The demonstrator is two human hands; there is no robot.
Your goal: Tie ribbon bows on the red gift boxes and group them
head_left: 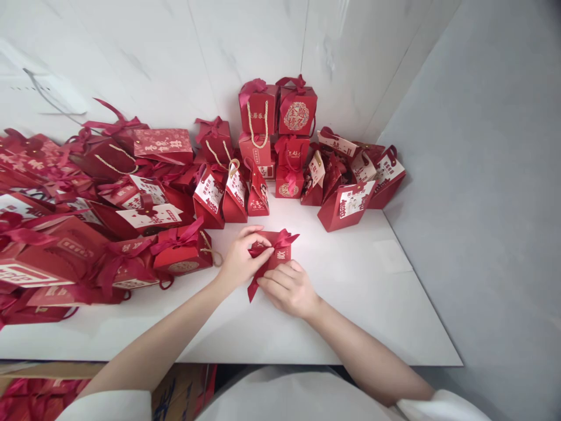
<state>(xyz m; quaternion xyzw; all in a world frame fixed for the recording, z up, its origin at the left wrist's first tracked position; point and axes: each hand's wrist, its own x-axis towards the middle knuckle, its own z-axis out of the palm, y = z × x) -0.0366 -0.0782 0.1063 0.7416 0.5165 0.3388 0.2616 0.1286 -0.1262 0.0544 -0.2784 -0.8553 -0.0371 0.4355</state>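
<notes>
A small red gift box with a dark red ribbon lies on the white table in front of me. My left hand is closed on the box's left side, fingers pinching the ribbon near its top. My right hand presses against the box's lower right edge, fingers curled around it. A loose ribbon tail hangs down between both hands.
Many red gift boxes and bags fill the table's left side and back edge. Two boxes are stacked by the wall. Several white-labelled bags stand at the back right. A grey floor lies to the right.
</notes>
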